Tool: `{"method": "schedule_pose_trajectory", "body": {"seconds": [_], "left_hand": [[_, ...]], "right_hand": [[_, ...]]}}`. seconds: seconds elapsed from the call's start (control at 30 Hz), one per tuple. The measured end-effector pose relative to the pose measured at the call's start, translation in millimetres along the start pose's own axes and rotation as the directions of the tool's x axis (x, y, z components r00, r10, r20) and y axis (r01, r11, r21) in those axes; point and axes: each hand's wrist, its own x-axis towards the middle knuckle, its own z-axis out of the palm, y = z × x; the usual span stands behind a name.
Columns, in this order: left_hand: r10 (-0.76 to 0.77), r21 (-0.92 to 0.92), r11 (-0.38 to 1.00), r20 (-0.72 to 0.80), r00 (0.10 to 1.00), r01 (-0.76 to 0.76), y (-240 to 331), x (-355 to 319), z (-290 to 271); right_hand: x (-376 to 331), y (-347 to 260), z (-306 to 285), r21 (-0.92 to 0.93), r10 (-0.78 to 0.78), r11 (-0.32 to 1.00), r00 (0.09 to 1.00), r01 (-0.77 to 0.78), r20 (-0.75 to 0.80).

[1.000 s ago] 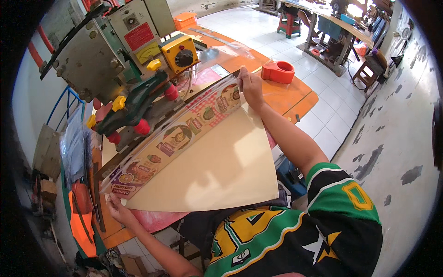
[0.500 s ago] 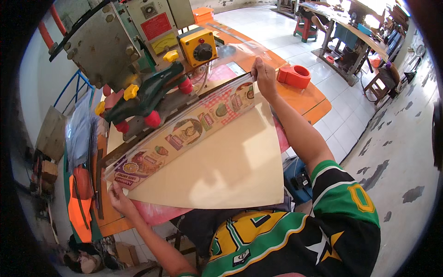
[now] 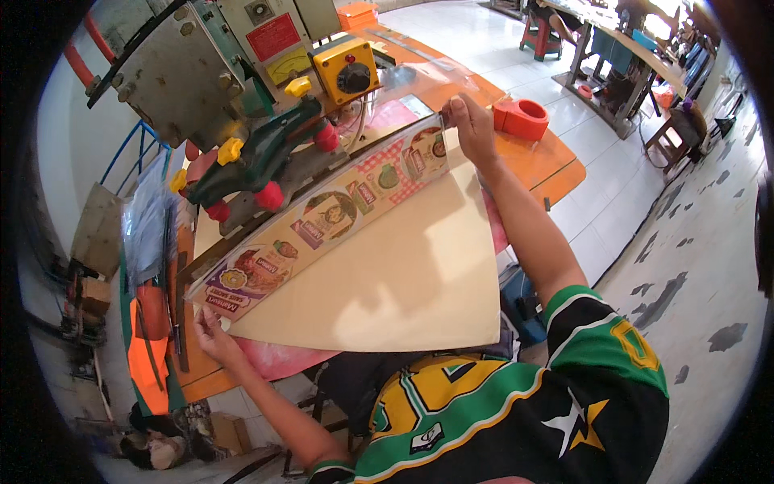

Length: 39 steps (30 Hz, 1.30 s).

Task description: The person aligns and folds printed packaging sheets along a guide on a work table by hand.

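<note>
cream, the sheet [image 3: 403, 282] spreads over the orange table [image 3: 556, 165] in the head view, a printed strip [image 3: 322, 222] lying slantwise along its upper left edge, just beside the machine [image 3: 262, 153]. the left hand [image 3: 216, 335] is narrow, pinching the strip's lower left end; the right hand [image 3: 472, 129] (thumb uppermost) curls closed on its upper right end, near a red dispenser [image 3: 522, 127].
</note>
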Motion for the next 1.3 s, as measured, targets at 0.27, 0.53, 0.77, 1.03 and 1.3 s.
{"method": "schedule_pose_trajectory", "body": {"seconds": [0.27, 0.53, 0.77, 1.03, 1.3], "left_hand": [[0.008, 0.053, 0.999, 0.042, 0.999, -0.01, 7.8, -7.6, 2.0], [0.017, 0.042, 0.999, 0.023, 1.0, -0.018, 12.6, -4.5, 1.6], [0.044, 0.055, 0.998, -0.051, 0.998, -0.042, 12.2, -4.4, -1.4], [0.027, 0.024, 0.999, -0.131, 0.991, -0.024, 10.2, -5.5, -3.7], [-0.001, -0.011, 1.0, -0.045, 0.999, 0.001, -0.7, -0.9, -7.8]], "right_hand": [[1.3, -6.8, -5.7, 0.07, 0.072, 0.994, 0.991, -0.08, 0.112], [-1.4, -0.6, -7.8, -0.015, 0.11, 0.994, 0.982, -0.109, 0.153], [-2.0, -9.5, -1.8, -0.013, 0.038, 0.999, 0.98, -0.036, 0.194], [-1.7, -2.7, -6.3, -0.022, 0.067, 0.998, 0.98, -0.064, 0.19], [-2.6, -12.9, -3.3, -0.032, 0.021, 0.999, 0.988, -0.016, 0.151]]}}
